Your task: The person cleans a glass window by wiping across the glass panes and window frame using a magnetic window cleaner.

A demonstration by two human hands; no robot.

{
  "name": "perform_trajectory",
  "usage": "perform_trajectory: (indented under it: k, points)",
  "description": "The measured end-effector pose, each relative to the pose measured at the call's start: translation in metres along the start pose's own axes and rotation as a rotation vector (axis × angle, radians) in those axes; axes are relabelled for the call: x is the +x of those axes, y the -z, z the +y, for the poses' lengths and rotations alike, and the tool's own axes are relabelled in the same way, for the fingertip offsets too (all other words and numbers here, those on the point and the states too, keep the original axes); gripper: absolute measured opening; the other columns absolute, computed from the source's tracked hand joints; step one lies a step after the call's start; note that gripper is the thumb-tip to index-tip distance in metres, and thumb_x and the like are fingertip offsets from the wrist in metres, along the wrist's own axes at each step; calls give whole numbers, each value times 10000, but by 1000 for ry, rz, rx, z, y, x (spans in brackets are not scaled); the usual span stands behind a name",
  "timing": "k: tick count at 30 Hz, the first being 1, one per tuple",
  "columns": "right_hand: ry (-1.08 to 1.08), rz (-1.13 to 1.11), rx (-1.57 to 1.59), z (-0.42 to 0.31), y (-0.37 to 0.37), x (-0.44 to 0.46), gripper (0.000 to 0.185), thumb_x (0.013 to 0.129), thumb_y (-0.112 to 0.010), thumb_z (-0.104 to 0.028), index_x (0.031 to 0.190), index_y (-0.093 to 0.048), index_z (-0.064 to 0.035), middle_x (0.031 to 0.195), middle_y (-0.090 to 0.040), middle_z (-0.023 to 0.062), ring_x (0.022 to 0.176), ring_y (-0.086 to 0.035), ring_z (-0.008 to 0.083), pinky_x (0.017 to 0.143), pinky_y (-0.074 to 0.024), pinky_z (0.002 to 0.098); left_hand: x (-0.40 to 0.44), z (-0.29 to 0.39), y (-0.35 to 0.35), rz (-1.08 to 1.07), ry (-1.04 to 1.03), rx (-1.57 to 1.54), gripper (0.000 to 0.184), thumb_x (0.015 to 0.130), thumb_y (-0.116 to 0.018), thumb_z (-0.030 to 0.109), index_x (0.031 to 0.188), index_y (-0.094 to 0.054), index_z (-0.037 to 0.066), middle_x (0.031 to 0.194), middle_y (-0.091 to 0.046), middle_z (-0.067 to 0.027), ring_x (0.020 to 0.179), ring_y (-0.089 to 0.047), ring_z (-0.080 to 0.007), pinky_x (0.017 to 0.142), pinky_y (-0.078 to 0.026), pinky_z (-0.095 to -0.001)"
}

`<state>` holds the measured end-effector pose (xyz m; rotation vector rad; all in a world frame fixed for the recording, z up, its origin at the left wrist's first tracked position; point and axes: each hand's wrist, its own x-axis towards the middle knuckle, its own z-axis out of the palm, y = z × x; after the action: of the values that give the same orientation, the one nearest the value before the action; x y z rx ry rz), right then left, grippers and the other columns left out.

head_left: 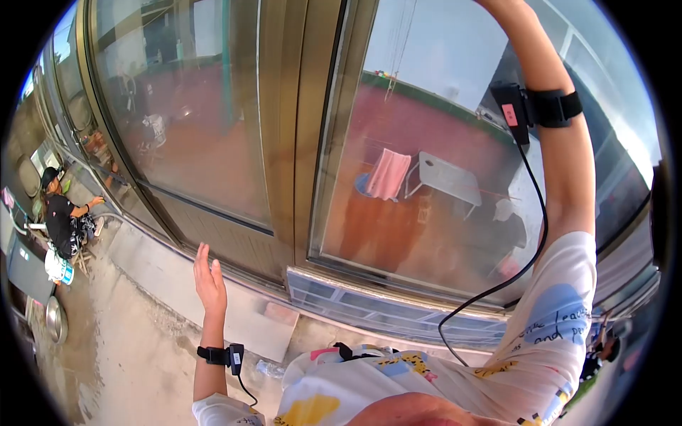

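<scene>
My left hand (209, 280) is held up at the lower left, its fingers stretched out, with nothing in it. Behind it are the lower part of a brown-framed glass door (206, 135) and the step below; I cannot tell whether it touches them. My right arm reaches up past a large window pane (426, 99), and the hand is cut off by the top edge. Black straps with small devices sit on both arms, the right one (554, 108) trailing a black cable (543, 213). A pink towel (388, 174) and a white table (447, 177) show in the glass.
On the left a person (64, 216) in dark clothes sits on a low stool near a white bucket (60, 266). A metal basin (55, 319) lies on the wet concrete. Blue tiles (383, 309) run under the window. Another person is partly visible at the far right.
</scene>
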<state>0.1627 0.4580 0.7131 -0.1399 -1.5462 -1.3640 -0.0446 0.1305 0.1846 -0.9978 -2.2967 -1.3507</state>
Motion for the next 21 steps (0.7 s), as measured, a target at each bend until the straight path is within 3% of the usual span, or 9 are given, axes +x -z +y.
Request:
perform_trajectory:
  k: [2,3,4,7,8,9,11,17,21]
  points:
    - [100,-184,210,-66,40,-48,490,944,-486,-391,1365,-485,-141,1482,-356,166,1388,-273,350,1104,-211,535,3,16,-7,-22,-75,-36,411,995,-410,208,1351,-445,5,1390,-462,-183,1284,-426,-361,1071,-328,-422]
    - [3,-455,392,-100,50,-82,442,882,-598,-297,1307,-527,-200,1407,-473,23,1375,-337,199,1139,-214,465,3,25,-9,-38,-75,-30,411,995,-410,208,1351,-445,5,1390,-462,-183,1284,-426,-361,1071,-328,-422]
    - [139,-351,432,-123,57,-112,494,900,-562,-326,1367,-466,-197,1475,-390,37,1403,-283,217,1148,-194,465,4,37,-10,-51,-126,-66,410,988,-420,196,1347,-447,-2,1388,-463,-187,1279,-434,-363,1068,-332,-425]
    - [377,-620,494,-193,85,-200,604,875,-561,-368,1430,-401,-195,1555,-236,37,1455,-145,196,1188,-81,473,8,87,-24,-92,-274,-156,413,964,-454,162,1337,-453,-17,1385,-461,-198,1267,-449,-367,1060,-345,-430]
    - [416,-736,616,-205,98,-218,634,842,-563,-207,1443,-367,-158,1567,-209,44,1454,-164,198,1189,-113,450,7,108,-30,-109,-358,-215,418,948,-479,141,1331,-456,-26,1385,-459,-206,1261,-456,-370,1054,-353,-432]
    - [413,-723,654,-224,102,-246,648,819,-557,-174,1439,-370,-143,1569,-201,53,1456,-158,193,1192,-110,441,6,132,-35,-136,-434,-258,430,930,-503,124,1328,-459,-31,1383,-459,-212,1257,-462,-371,1051,-360,-431]
    - [416,-736,656,-248,116,-289,592,875,-537,-238,1431,-370,-124,1554,-229,68,1456,-144,174,1197,-76,441,-4,171,-53,-212,-563,-343,456,908,-537,111,1332,-454,-36,1389,-449,-222,1265,-457,-375,1053,-365,-433]
    - [157,-774,1119,-232,138,-346,594,849,-565,-190,1408,-391,-93,1517,-310,87,1424,-253,199,1199,-130,426,-31,227,-146,-356,-638,-393,585,941,-516,188,1441,-303,-27,1493,-288,-241,1384,-299,-395,1125,-265,-460]
    - [93,-838,1194,-204,153,-350,571,825,-574,-184,1371,-456,-63,1486,-368,90,1399,-301,205,1192,-155,415,-50,231,-188,-242,-669,-494,667,963,-469,368,1457,-263,-29,1507,-252,-251,1395,-260,-412,1133,-234,-494]
